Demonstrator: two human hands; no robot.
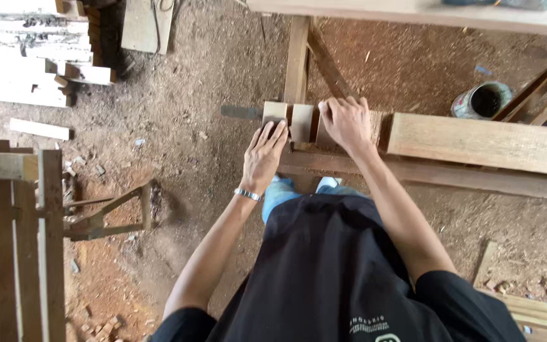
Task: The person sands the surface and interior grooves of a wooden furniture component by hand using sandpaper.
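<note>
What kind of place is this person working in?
Most likely a rough carpentry workshop. Both hands, left hand and right hand, rest on a notched wooden beam. The dirt floor is covered with sawdust, and cut planks are stacked nearby.

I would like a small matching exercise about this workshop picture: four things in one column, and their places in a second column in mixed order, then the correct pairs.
Things:
1. left hand
2. right hand
3. tin can
4. bracelet

Places:
A. on the dirt floor, to the right of the notched beam
B. around the left wrist
C. at the beam's end, fingers on the end block
D. flat on top of the beam, over the notches

Pairs: 1-C, 2-D, 3-A, 4-B
</note>
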